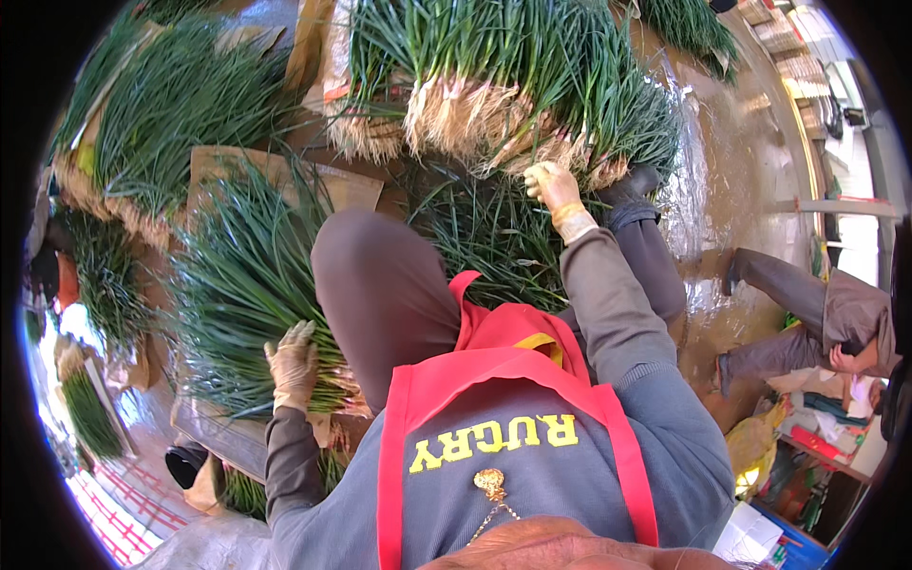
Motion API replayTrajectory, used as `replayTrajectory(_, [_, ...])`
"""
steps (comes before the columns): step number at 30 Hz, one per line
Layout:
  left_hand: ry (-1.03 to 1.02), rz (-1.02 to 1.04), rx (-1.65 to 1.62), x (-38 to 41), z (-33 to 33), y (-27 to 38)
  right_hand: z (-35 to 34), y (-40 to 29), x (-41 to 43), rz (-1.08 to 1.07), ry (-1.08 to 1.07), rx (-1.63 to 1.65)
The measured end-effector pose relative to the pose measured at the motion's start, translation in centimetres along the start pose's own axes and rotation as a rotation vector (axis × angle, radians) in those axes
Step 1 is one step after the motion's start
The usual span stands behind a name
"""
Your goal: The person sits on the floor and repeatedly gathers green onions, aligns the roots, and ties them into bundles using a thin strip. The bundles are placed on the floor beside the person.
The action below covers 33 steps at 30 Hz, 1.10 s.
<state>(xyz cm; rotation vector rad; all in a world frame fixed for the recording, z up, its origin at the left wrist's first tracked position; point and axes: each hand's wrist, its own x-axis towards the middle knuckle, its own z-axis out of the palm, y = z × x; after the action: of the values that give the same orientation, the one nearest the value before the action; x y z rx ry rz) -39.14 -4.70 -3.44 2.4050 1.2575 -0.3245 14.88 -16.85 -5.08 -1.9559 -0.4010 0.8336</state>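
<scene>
My left hand (291,363), in a pale glove, lies flat with fingers somewhat spread on the near edge of a pile of green onions (239,299) left of my knee. My right hand (554,187), gloved too, is in front of me with fingers curled, just below the pale roots (463,117) of a big upright-lying row of green onions (484,43). Whether it pinches a root or leaf is hidden. Loose green leaves (491,235) lie on the floor between my legs.
More green onions (178,107) lie at the upper left, by brown cardboard (349,187). A wet brown floor (755,164) stretches right. Another person's legs (776,320) are at the right, beside a cluttered table (826,456). A dark container (187,463) stands lower left.
</scene>
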Motion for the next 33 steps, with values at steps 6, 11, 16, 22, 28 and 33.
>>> replayTrajectory(6, [0.666,0.009,-0.616,7.2,-12.5,8.2,5.6,-1.0,6.1,0.31,0.149,0.046])
replayTrajectory(11, [0.467,0.539,-0.701,13.8,-16.0,22.0,6.1,0.7,6.5,0.196,0.198,0.495])
replayTrajectory(16, [-0.119,0.466,-1.224,18.9,-10.2,32.0,0.1,-0.1,2.5,-0.13,0.346,0.164])
replayTrajectory(22, [-0.37,0.3,-1.327,21.9,-2.1,35.1,2.3,-1.6,-6.6,-0.475,0.32,-0.321])
replayTrajectory(28, [-0.464,0.244,-1.524,21.7,0.1,34.6,3.7,-1.0,-8.9,-0.466,0.243,-0.508])
replayTrajectory(33, [-0.349,0.248,-1.393,20.2,0.0,35.0,1.2,2.2,-6.3,-0.204,0.153,-0.459])
